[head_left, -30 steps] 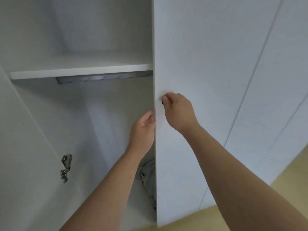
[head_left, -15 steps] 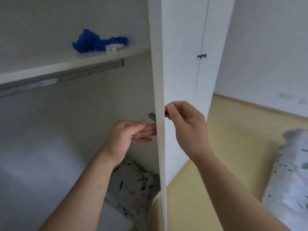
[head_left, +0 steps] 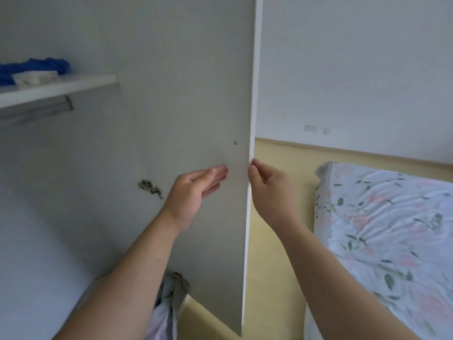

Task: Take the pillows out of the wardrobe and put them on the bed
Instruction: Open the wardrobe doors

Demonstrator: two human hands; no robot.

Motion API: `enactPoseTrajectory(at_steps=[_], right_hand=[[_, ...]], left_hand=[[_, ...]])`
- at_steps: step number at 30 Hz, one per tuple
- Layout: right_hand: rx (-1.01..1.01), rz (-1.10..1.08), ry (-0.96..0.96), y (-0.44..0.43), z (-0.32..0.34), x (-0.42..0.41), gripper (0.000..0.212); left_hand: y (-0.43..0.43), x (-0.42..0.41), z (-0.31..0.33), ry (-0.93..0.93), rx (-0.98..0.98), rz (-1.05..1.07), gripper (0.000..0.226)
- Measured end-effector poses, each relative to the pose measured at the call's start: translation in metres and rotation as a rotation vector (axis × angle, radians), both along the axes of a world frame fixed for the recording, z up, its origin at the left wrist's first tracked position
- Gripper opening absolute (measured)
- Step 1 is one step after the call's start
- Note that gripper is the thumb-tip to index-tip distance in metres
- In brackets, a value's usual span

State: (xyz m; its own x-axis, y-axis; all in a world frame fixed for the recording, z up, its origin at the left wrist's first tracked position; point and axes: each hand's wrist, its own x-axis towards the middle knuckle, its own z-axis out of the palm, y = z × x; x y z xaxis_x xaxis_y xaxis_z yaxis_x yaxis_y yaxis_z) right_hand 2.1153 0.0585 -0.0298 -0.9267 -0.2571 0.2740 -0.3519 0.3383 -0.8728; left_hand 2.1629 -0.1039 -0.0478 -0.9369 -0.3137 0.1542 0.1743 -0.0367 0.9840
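Now the wardrobe door stands wide: left hand flat on its inner face, fingers straight and together, right hand pinching its edge. Pillow sits low inside, untouched. Next, I'd say: release, reach down, grab it for the bed.

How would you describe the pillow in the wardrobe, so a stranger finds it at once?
Start at the open wardrobe door. At the door's bottom corner, low inside, lies the pillow, partly hidden by the left forearm. Unlike the blue bundle on the shelf, it is pale, leaf-printed fabric.
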Motion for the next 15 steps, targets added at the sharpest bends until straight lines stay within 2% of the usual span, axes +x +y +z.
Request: enactPoseTrajectory(at_steps=[4,8,15], right_hand=[[0.263,-0.027,0.054,-0.001,-0.003,-0.002,0.042],[0.416,-0.011,0.098,-0.025,-0.025,0.005,0.045],[0.557,0.318,-0.006,-0.111,-0.109,0.019,0.039]], left_hand=[[-0.014,-0.002,-0.019,-0.03,0.044,0.077,0.032],[-0.043,0.014,-0.049,-0.085,0.109,0.198,0.034],[-0.094,0.058,-0.137,-0.258,0.217,0.471,0.036]])
